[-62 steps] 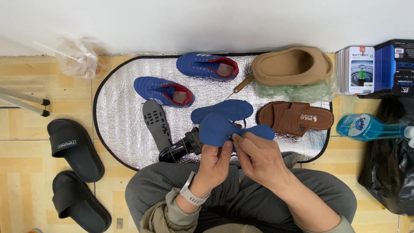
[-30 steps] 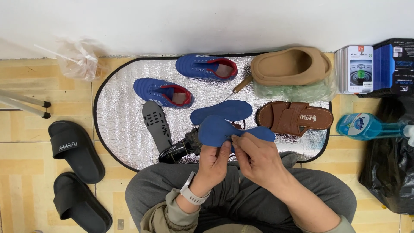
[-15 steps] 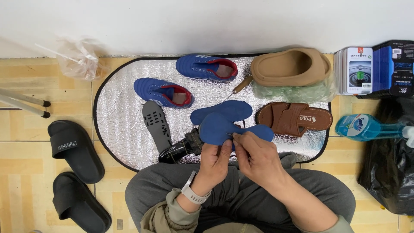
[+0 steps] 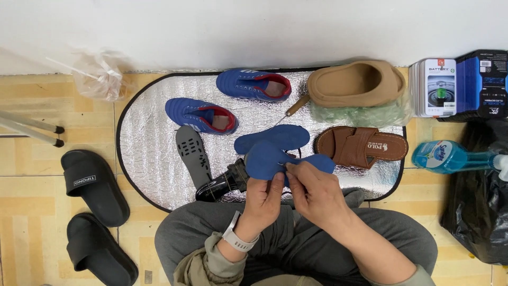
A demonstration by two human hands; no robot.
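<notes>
Both my left hand (image 4: 263, 198) and right hand (image 4: 312, 191) pinch the blue felt insole (image 4: 267, 157) above the silver foil mat (image 4: 153, 159); thin edge grip risks slipping.

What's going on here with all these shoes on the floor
A person sits on the floor and holds a blue insole in both hands, the left hand under it and the right hand pinching its edge. A second blue insole lies on the silver mat, beside two blue shoes, a grey insole and a brown sandal.
</notes>
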